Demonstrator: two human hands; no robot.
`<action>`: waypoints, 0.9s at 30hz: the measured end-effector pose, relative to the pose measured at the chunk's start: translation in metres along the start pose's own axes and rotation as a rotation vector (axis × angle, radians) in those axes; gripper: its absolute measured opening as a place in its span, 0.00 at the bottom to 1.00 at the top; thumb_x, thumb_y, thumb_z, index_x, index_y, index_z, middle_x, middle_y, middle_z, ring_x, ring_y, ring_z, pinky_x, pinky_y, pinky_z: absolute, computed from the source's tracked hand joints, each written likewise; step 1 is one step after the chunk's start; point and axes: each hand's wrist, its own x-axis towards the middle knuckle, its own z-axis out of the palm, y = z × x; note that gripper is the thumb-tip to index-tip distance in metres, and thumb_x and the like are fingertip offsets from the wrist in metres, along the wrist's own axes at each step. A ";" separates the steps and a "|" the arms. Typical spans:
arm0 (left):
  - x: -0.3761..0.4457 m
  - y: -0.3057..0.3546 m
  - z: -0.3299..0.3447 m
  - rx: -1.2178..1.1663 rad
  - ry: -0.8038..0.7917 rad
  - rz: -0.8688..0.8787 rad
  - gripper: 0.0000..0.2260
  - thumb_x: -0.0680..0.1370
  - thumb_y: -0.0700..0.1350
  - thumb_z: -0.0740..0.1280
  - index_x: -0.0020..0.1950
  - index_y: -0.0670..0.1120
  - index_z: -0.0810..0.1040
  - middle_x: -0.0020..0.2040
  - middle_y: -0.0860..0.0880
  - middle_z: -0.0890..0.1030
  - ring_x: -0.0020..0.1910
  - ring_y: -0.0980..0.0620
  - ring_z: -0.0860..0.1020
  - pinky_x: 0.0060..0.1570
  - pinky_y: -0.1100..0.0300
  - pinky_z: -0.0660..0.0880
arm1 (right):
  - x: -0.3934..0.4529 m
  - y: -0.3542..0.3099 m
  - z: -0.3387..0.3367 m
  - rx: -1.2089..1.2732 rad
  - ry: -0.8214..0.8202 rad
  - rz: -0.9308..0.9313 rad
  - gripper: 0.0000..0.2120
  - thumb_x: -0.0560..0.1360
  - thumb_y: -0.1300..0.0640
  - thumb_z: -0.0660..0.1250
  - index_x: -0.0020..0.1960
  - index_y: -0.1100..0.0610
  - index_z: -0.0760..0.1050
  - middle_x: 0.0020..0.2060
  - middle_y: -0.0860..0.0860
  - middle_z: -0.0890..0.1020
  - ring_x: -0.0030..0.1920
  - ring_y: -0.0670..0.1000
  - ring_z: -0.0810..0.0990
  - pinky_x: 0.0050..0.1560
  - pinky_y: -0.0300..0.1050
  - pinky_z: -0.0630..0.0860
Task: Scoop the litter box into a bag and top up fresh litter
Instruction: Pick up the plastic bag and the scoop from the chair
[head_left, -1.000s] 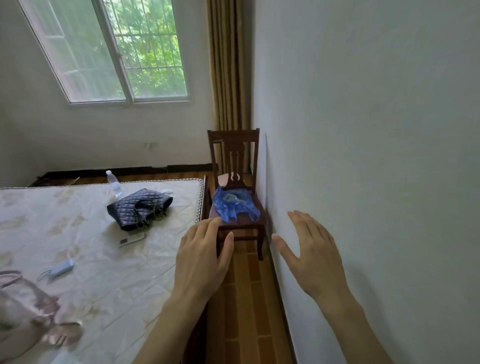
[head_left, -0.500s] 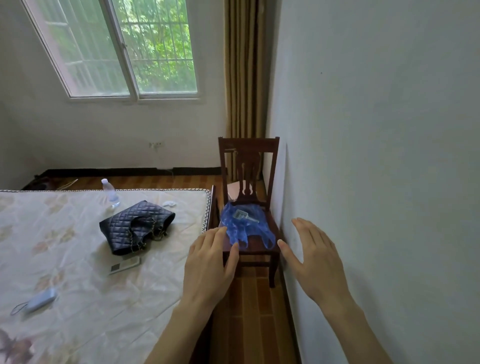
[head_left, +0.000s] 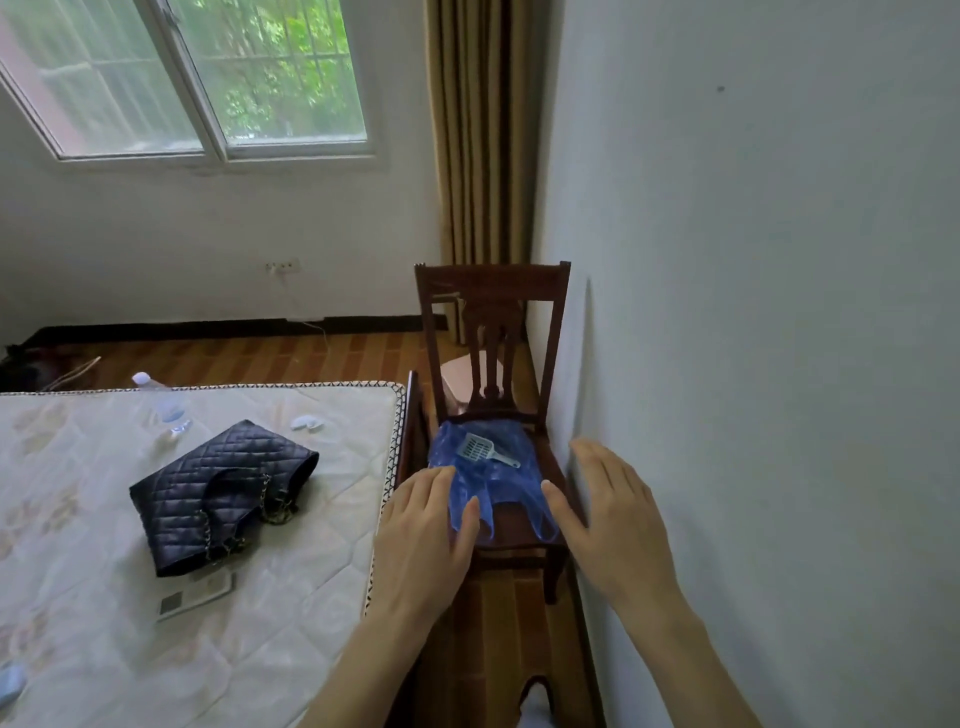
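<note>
Here, a blue plastic bag (head_left: 485, 470) is spread over the seat of a wooden chair (head_left: 493, 291) set against the wall, its handles draped toward the seat's front edge; a pale litter scoop (head_left: 480, 450) lies on it. Left hand (head_left: 423, 540) and right hand (head_left: 613, 525) hover before the seat, fingers straight, holding nothing.
</note>
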 end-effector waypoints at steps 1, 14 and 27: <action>0.014 -0.003 0.010 0.003 -0.002 -0.005 0.22 0.82 0.59 0.59 0.70 0.48 0.76 0.67 0.51 0.79 0.67 0.50 0.75 0.67 0.56 0.71 | 0.017 0.005 0.009 0.011 -0.009 -0.006 0.30 0.81 0.36 0.60 0.77 0.51 0.66 0.73 0.49 0.74 0.73 0.51 0.72 0.71 0.42 0.63; 0.147 -0.049 0.134 0.020 -0.105 -0.080 0.22 0.83 0.57 0.57 0.70 0.47 0.76 0.65 0.50 0.80 0.66 0.50 0.75 0.67 0.56 0.71 | 0.183 0.071 0.127 0.114 -0.092 -0.001 0.26 0.82 0.43 0.62 0.76 0.53 0.67 0.71 0.51 0.75 0.71 0.51 0.72 0.69 0.42 0.66; 0.167 -0.148 0.349 -0.052 -0.198 -0.192 0.19 0.83 0.54 0.63 0.69 0.46 0.77 0.62 0.50 0.81 0.63 0.51 0.77 0.62 0.57 0.74 | 0.219 0.171 0.350 0.090 -0.254 0.040 0.25 0.82 0.46 0.64 0.75 0.56 0.69 0.68 0.52 0.77 0.68 0.53 0.74 0.67 0.49 0.72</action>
